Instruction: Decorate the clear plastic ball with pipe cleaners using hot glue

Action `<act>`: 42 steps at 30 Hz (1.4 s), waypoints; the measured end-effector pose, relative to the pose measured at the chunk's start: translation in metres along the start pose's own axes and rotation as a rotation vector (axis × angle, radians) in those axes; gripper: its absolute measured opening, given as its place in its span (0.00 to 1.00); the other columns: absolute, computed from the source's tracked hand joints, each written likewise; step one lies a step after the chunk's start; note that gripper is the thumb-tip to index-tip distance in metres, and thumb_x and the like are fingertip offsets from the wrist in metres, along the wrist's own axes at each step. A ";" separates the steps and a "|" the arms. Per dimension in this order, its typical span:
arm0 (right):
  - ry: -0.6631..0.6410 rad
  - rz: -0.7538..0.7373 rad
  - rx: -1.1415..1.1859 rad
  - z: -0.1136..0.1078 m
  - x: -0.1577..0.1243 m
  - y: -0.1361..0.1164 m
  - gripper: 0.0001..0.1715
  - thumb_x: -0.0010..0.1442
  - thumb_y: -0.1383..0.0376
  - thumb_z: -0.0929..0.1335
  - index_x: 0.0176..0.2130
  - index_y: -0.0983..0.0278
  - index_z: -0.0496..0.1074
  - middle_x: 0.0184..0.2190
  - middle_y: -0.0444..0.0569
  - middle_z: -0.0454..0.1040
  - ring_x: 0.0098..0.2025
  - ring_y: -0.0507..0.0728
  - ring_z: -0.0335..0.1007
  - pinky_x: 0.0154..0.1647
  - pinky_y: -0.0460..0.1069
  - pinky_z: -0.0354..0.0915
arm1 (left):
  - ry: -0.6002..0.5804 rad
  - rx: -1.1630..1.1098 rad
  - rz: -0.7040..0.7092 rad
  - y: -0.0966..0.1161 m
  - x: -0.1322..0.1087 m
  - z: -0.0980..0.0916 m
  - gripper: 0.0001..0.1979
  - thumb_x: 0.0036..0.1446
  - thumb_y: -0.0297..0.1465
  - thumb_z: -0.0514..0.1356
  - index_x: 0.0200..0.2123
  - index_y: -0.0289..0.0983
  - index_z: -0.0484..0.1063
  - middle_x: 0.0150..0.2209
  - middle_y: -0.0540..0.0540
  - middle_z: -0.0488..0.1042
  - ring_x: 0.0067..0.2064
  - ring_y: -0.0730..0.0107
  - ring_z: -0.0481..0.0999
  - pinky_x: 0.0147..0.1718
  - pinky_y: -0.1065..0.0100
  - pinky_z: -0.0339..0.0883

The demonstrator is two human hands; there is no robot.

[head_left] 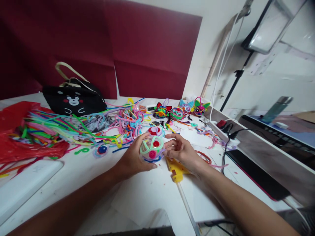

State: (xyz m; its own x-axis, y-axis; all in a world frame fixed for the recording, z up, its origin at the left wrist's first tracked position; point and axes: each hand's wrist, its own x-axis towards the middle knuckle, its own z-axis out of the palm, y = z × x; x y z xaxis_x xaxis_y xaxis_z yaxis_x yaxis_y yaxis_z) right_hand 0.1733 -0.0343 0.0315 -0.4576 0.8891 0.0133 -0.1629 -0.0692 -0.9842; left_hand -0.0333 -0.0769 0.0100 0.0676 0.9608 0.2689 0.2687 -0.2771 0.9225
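My left hand (134, 157) is wrapped round a clear ball decorated with pipe cleaners (152, 149), in pale green, red, pink and blue. At the ball's right side, my right hand (178, 149) has its thumb and forefinger pinched by a lilac strand on the surface. Whether that strand lies between the fingertips is hard to make out. Under the right hand lies a yellow glue gun (177, 171) with a long pale glue stick (185, 200) out of its back. Just beyond the ball is a red and lilac pipe-cleaner piece (155, 131).
Loose pipe cleaners (61, 126) spill from a red plastic bag (22, 144) at left. Behind them stands a black bag (73, 100). Several finished decorated balls (176, 113) line the back. A phone (257, 173), a power strip (227, 134) and cables lie right; a white box (29, 185) lies left.
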 end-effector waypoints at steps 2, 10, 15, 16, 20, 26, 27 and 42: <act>-0.008 -0.004 -0.002 0.000 0.000 0.001 0.34 0.39 0.71 0.76 0.45 0.61 0.64 0.33 0.41 0.72 0.27 0.49 0.68 0.27 0.45 0.63 | 0.022 0.075 0.002 0.000 0.000 0.000 0.51 0.31 0.32 0.76 0.61 0.41 0.60 0.62 0.36 0.63 0.63 0.44 0.62 0.60 0.53 0.59; -0.021 -0.007 -0.016 0.000 0.002 0.006 0.32 0.40 0.70 0.76 0.45 0.61 0.65 0.33 0.41 0.72 0.28 0.49 0.69 0.26 0.44 0.63 | 0.082 0.249 -0.034 0.014 0.001 0.002 0.46 0.27 0.30 0.74 0.55 0.42 0.65 0.57 0.40 0.68 0.60 0.42 0.66 0.58 0.52 0.60; -0.030 0.006 -0.014 0.001 0.001 0.007 0.32 0.40 0.71 0.75 0.45 0.60 0.64 0.34 0.42 0.72 0.27 0.49 0.68 0.23 0.44 0.62 | 0.066 0.320 -0.019 0.018 0.002 0.004 0.41 0.31 0.31 0.73 0.53 0.40 0.65 0.54 0.38 0.70 0.56 0.45 0.69 0.55 0.53 0.63; -0.034 0.006 -0.012 0.001 0.000 0.007 0.31 0.41 0.71 0.75 0.45 0.60 0.64 0.34 0.42 0.72 0.27 0.49 0.68 0.23 0.44 0.62 | 0.069 0.337 -0.006 0.018 0.001 0.004 0.40 0.32 0.31 0.72 0.53 0.40 0.65 0.54 0.38 0.70 0.56 0.45 0.70 0.54 0.54 0.63; -0.041 0.002 -0.012 0.000 0.000 0.008 0.32 0.40 0.71 0.74 0.45 0.60 0.64 0.34 0.41 0.72 0.27 0.49 0.68 0.24 0.44 0.62 | 0.060 0.382 0.025 0.015 0.001 0.004 0.39 0.34 0.33 0.72 0.53 0.40 0.65 0.53 0.39 0.71 0.54 0.47 0.71 0.52 0.57 0.65; -0.062 -0.014 -0.039 -0.008 0.002 0.000 0.34 0.39 0.73 0.73 0.46 0.59 0.63 0.35 0.43 0.72 0.32 0.52 0.73 0.31 0.48 0.67 | 0.032 0.372 -0.055 0.021 -0.002 -0.002 0.40 0.34 0.36 0.73 0.53 0.41 0.66 0.52 0.41 0.72 0.51 0.47 0.73 0.52 0.58 0.65; -0.049 -0.041 -0.046 -0.010 0.003 -0.002 0.33 0.39 0.73 0.73 0.45 0.59 0.63 0.35 0.43 0.72 0.33 0.53 0.73 0.34 0.49 0.67 | 0.009 0.375 -0.062 0.021 -0.004 -0.003 0.40 0.34 0.37 0.73 0.54 0.41 0.66 0.53 0.41 0.72 0.51 0.47 0.74 0.52 0.59 0.65; 0.027 -0.078 -0.194 -0.017 0.005 -0.008 0.32 0.41 0.69 0.73 0.46 0.60 0.62 0.34 0.44 0.72 0.28 0.51 0.69 0.26 0.47 0.64 | -0.316 0.689 0.079 0.001 -0.038 -0.001 0.43 0.32 0.40 0.72 0.54 0.38 0.63 0.58 0.37 0.65 0.60 0.41 0.64 0.59 0.45 0.59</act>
State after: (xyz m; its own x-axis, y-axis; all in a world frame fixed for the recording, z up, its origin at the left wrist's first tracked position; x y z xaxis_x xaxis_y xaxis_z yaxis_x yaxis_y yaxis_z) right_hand 0.1868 -0.0215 0.0360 -0.4263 0.9002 0.0887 -0.0240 0.0868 -0.9959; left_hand -0.0368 -0.1136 0.0012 0.3553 0.9243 0.1394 0.7837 -0.3758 0.4946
